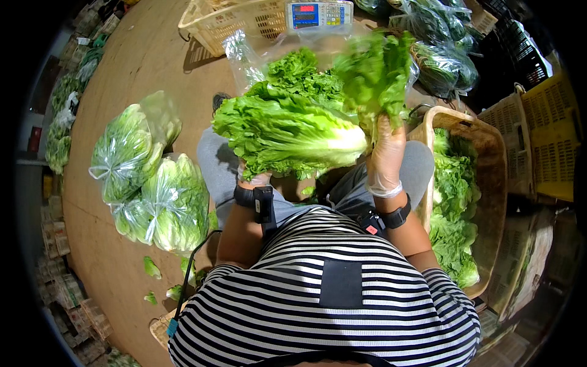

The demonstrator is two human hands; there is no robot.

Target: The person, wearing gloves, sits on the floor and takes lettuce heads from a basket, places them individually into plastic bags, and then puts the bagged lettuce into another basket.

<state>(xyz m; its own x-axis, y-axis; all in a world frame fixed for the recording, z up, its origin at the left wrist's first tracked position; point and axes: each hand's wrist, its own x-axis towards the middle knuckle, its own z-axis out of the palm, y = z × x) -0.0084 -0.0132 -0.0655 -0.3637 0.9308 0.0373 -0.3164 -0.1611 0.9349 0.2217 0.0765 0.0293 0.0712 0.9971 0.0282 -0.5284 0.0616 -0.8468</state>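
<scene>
The lettuce head (293, 131) lies sideways above the person's lap, its frilled green leaves spreading from a smooth, pale stem end. The left hand (254, 177), in a thin clear glove, is beneath it; its fingers are hidden, so how they are bent cannot be told. Just right of the lettuce head, the right hand (388, 153), gloved likewise, pinches some crinkled leaves (376, 73) by their base, their upper part blurred. Directly beyond the lettuce head are more curly lettuces (306, 76) and a glossy, crumpled clear bag (243, 58); whether they lie inside it cannot be told. Left of the lettuce head, rounded, knotted clear bags of lettuce (180, 202) rest on the smooth brown floor (101, 226). Right of it, a scuffed cream plastic bin (498, 159) contains loose lettuces (455, 202), with a yellow lattice-sided crate (553, 134) farther out. Farther beyond the lettuce head, a scale panel (319, 13) has a red-lit display and small marked keys, beside a slatted cream crate (211, 27) bearing faint reddish lettering
</scene>
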